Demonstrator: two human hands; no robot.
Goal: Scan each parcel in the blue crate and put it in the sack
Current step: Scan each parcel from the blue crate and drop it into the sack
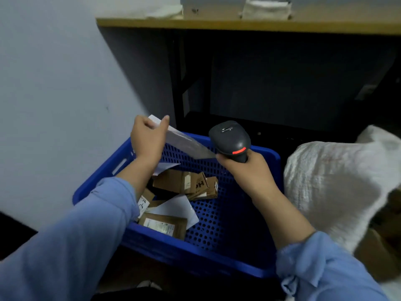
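- Blue plastic is nearest me: the blue crate (pixel 195 250) sits under both forearms, its perforated floor partly bare on the right.
- Left in the crate I count several unscanned parcels: a brown padded envelope (pixel 164 224) against the near wall, a white envelope (pixel 180 206) overlapping it, and brown cardboard boxes (pixel 184 183) heaped further back. So I judge the task is well short of done.
- Above the far rim, my left hand (pixel 147 140) grasps the white flat parcel (pixel 184 142) by its upper corner, with the fingers curled over one face and the thumb on the edge. The parcel slopes down to the right.
- My right hand (pixel 245 168) is clenched round the handle of the scanner (pixel 230 137); I cannot see the trigger finger. The scanner head sits just beside the parcel's lower end, almost touching it.
- To scan well, I would draw the scanner back a little and turn the parcel's label face squarely toward the scanner window. I cannot tell from here which face carries the barcode.
- The sack (pixel 325 181), white and woven, stands just right of the crate, so the drop should be a short swing to the right over the rim.
- Farthest off is a wooden table (pixel 238 25), dark underneath.
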